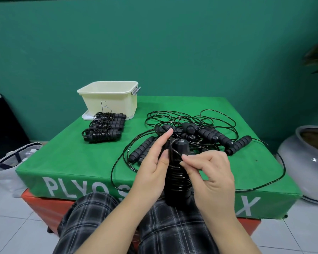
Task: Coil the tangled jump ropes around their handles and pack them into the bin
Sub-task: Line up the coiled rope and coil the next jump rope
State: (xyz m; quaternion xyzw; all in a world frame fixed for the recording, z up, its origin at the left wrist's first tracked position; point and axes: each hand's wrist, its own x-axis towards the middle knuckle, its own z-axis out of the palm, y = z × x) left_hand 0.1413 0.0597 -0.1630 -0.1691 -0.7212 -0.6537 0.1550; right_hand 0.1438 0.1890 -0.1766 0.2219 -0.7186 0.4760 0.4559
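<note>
Head view. Behind, a plain matte teal wall; below, glossy white floor tiles. In the middle, a padded green plyo box [77, 162] with white letters on its front face, stacked on an orange-red one [44, 204]. At the far left corner of the green top, a cream plastic bin [109, 99], square with rounded corners, marked with a hand-drawn "B", standing on a white lid. Just in front of the bin, three coiled jump ropes [105, 126], lying side by side, thin glossy black cord wound tightly around ribbed foam handles. On the right half of the top, a tangled pile of ropes [191, 125], loose wire-like loops crossing over several black ridged handles, one loop hanging over the front edge.

Near the front edge, above plaid trousers, a pair of handles [175, 178] held upright together, cord already wrapped around the middle in close turns. Left hand [151, 171] against the left side of the pair, thumb pressed on it, index finger straight and pointing up. Right hand [211, 173] pinching the thin cord near the handle tops between thumb and index finger, other fingers curled.

At right, a round grey glazed pot [305, 162]; at left, a pale fabric bag [9, 162].
</note>
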